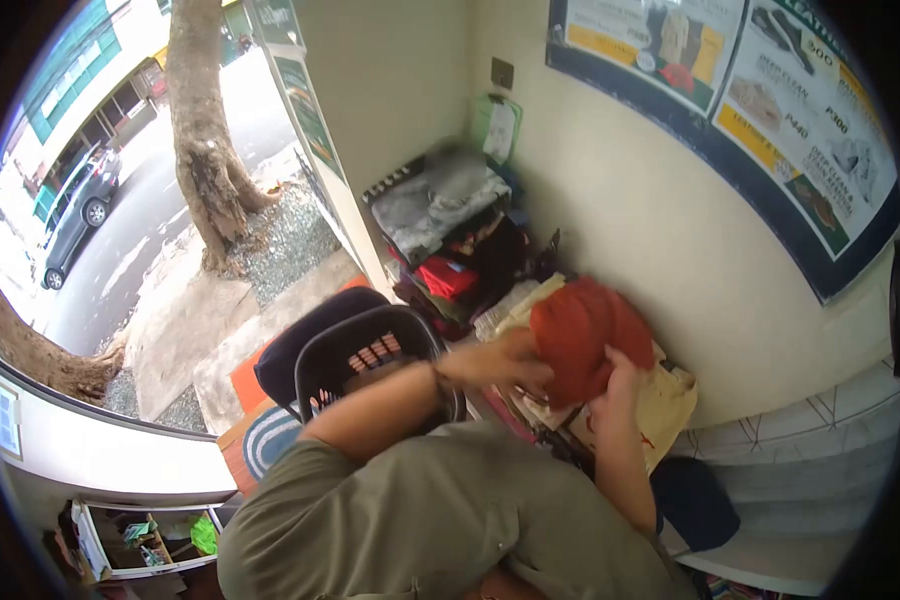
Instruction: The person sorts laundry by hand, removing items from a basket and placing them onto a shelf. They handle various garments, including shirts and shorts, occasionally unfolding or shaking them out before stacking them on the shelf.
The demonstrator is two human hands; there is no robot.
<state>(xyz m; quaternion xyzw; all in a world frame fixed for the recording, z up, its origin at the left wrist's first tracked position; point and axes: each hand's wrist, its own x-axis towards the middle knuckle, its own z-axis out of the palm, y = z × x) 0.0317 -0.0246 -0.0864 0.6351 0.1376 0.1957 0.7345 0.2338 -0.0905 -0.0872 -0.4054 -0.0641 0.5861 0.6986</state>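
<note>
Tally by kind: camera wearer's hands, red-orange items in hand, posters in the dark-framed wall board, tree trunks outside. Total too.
Hands: 2 (left hand, right hand)
Red-orange cloth item: 1
Posters: 2
Tree trunks: 2
Total: 7

Matt rust-red cloth and pale yellow fabric contrast with the smooth black plastic of a basket, a smooth, matt wall and smooth-looking printed posters, while outside, a rough-barked tree trunk stands beside coarse grey gravel.
</note>
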